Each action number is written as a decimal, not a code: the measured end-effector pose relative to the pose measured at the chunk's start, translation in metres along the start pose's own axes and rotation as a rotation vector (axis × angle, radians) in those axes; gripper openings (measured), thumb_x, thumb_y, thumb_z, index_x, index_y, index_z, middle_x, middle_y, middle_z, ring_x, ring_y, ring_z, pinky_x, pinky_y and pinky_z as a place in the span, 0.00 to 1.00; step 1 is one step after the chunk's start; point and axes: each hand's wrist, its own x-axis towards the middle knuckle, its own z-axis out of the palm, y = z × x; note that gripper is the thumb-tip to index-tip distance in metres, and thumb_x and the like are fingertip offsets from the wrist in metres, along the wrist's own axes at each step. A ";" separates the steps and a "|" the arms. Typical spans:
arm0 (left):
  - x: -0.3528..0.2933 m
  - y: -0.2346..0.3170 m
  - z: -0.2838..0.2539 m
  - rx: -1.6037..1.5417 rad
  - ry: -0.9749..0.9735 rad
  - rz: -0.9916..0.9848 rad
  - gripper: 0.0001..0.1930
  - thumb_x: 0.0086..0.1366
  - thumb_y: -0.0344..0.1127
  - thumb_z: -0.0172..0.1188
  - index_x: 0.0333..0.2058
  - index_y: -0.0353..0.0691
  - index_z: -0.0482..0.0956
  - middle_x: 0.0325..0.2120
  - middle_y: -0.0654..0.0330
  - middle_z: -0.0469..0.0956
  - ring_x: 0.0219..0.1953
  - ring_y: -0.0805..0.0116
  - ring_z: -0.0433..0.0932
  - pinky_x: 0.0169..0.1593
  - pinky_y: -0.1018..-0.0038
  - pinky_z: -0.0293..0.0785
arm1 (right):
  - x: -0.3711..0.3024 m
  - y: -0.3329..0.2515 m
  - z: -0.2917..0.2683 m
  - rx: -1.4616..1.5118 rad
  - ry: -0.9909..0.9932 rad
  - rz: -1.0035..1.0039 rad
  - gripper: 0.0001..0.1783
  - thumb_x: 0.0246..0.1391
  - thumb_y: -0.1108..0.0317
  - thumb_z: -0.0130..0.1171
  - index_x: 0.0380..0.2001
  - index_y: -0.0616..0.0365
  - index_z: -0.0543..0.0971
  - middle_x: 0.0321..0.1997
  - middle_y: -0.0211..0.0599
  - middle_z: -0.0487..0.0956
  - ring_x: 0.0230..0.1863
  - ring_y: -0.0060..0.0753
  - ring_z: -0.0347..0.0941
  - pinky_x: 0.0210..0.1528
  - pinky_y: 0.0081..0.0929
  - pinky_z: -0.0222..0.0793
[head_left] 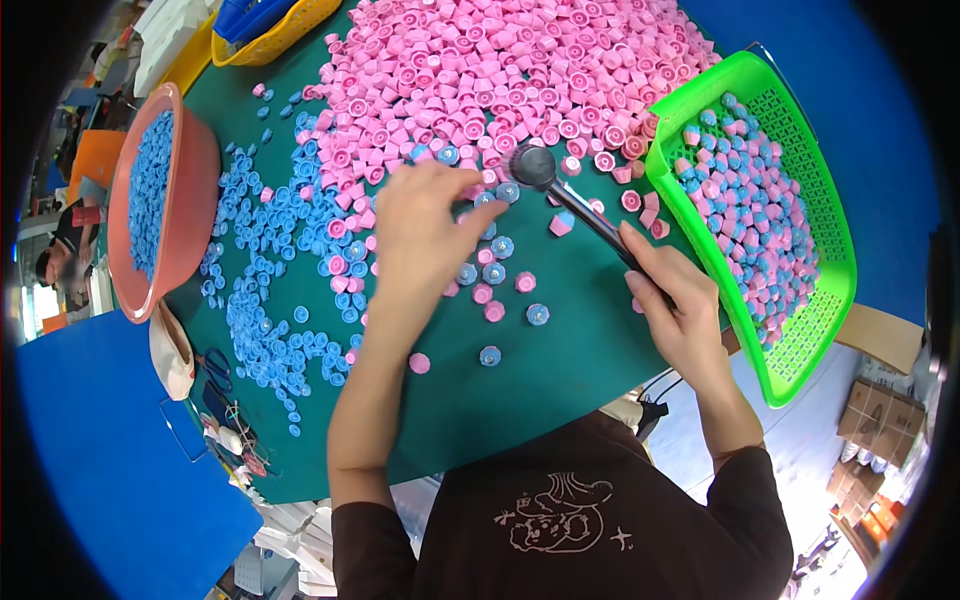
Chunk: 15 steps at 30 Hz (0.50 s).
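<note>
My left hand (425,225) hovers over the green table, thumb and forefinger apart. Its fingertips are beside several blue-topped pieces; one blue-topped piece (484,200) shows between them, and I see no grip on it. My right hand (677,300) is closed round the handle of a black-handled tool (590,215) with a shiny neck and a rounded dark head (534,166). That head is over the table, next to the near edge of a big heap of pink cup-shaped pieces (500,70). Loose blue-topped pieces (490,355) and pink pieces (525,282) are scattered between my hands.
Small blue caps (265,340) spread across the table's left side. A salmon-coloured basin (198,160) of blue caps stands at the left edge. On the right, a green basket (665,180) holds pink-and-blue pieces. Scissors (215,368) lie lower left; a yellow basket (285,35) is at the back.
</note>
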 end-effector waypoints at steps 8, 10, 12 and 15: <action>-0.070 -0.078 -0.096 0.108 0.275 -0.438 0.10 0.59 0.33 0.67 0.38 0.37 0.83 0.31 0.61 0.79 0.29 0.71 0.71 0.36 0.75 0.69 | 0.010 0.011 0.005 -0.045 -0.039 0.040 0.24 0.57 0.78 0.58 0.58 0.58 0.75 0.32 0.35 0.78 0.30 0.24 0.69 0.37 0.26 0.68; -0.108 -0.117 -0.111 0.193 0.260 -0.517 0.10 0.61 0.33 0.65 0.40 0.36 0.82 0.33 0.61 0.79 0.29 0.72 0.71 0.35 0.76 0.70 | 0.014 -0.002 -0.002 0.018 -0.008 0.098 0.24 0.59 0.75 0.58 0.59 0.57 0.75 0.37 0.33 0.81 0.30 0.21 0.69 0.37 0.24 0.68; -0.132 -0.137 -0.105 0.207 0.239 -0.486 0.10 0.61 0.32 0.65 0.41 0.37 0.82 0.33 0.62 0.78 0.30 0.75 0.71 0.35 0.77 0.69 | 0.021 -0.001 -0.002 -0.009 -0.058 0.142 0.23 0.59 0.75 0.58 0.59 0.56 0.75 0.37 0.34 0.81 0.29 0.21 0.69 0.36 0.23 0.67; -0.134 -0.145 -0.097 0.119 0.205 -0.458 0.11 0.62 0.31 0.66 0.43 0.38 0.81 0.32 0.64 0.76 0.30 0.76 0.71 0.35 0.79 0.69 | 0.027 0.004 0.002 -0.100 -0.100 0.195 0.23 0.59 0.75 0.57 0.59 0.54 0.76 0.36 0.35 0.81 0.29 0.22 0.69 0.34 0.23 0.66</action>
